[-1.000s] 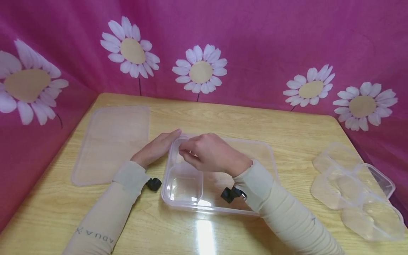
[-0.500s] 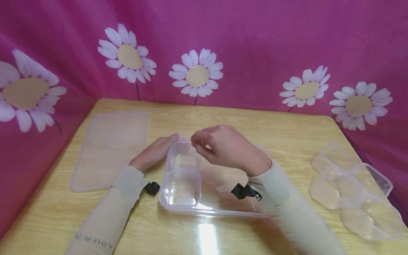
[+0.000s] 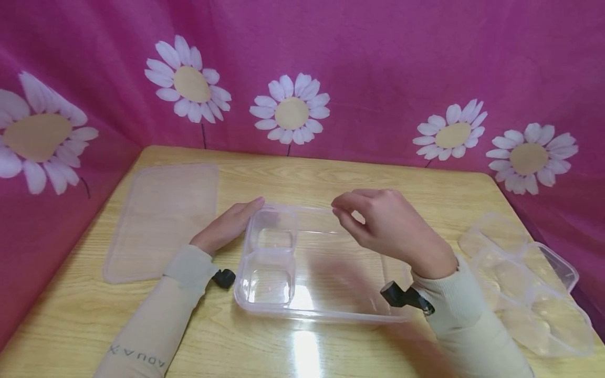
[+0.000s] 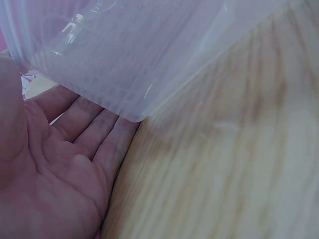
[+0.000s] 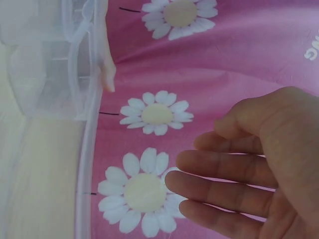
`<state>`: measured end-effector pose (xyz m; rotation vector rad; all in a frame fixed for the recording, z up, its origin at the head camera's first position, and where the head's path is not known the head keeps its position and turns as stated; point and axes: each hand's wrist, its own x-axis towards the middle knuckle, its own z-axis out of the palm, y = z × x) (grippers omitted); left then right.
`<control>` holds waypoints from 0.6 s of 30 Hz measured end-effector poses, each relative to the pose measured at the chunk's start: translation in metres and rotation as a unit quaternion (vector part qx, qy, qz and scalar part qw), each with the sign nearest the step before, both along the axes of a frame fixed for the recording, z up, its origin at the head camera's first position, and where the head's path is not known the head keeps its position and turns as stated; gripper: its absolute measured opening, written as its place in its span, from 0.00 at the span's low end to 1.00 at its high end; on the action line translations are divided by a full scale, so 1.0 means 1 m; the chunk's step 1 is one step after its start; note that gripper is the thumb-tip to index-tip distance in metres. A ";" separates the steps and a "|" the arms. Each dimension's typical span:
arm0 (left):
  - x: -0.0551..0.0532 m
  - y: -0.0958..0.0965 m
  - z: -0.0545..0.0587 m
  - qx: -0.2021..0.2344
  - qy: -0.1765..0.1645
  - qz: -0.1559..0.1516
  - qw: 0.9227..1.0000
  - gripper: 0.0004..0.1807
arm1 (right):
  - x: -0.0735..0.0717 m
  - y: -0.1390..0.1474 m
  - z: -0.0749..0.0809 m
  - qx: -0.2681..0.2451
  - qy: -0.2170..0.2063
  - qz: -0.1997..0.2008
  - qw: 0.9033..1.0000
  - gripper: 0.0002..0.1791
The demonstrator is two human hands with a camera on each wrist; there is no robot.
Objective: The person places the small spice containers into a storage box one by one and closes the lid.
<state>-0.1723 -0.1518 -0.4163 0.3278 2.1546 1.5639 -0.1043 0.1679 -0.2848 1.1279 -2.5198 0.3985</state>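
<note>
A clear rectangular plastic container (image 3: 326, 316) stands on the table in front of me. Two small square clear cups, the far one (image 3: 275, 226) and the near one (image 3: 270, 283), sit side by side at its left end. My left hand (image 3: 227, 227) rests against the container's far left corner with straight fingers. The left wrist view shows those fingers reaching along the container wall (image 4: 119, 64). Above the container's right part hovers my right hand (image 3: 389, 226), its fingers loosely bent. In the right wrist view nothing lies between the right hand's fingers (image 5: 219, 189).
A flat translucent lid (image 3: 163, 223) lies at the left of the wooden table (image 3: 264, 346). Several clear plastic cups (image 3: 515, 278) are grouped at the right edge, partly behind the right forearm. A pink flowered cloth (image 3: 368, 63) hangs behind the table.
My right hand has lifted off the far left cup and moved right across the container. The left hand has stayed at the corner. The view has tilted slightly.
</note>
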 end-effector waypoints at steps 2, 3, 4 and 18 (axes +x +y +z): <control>0.000 0.000 0.000 0.002 0.001 -0.001 1.000 0.37 | 0.002 0.006 -0.003 -0.001 -0.007 -0.009 1.000 0.04; -0.001 0.000 0.000 0.003 0.002 -0.001 1.000 0.37 | 0.004 0.009 -0.005 -0.003 -0.011 -0.014 1.000 0.04; -0.001 0.000 0.000 0.003 0.002 -0.002 1.000 0.37 | 0.005 0.012 -0.007 -0.004 -0.016 -0.020 1.000 0.04; -0.001 -0.002 0.000 -0.018 0.010 0.008 1.000 0.38 | 0.008 0.051 -0.019 -0.047 -0.040 -0.111 0.992 0.07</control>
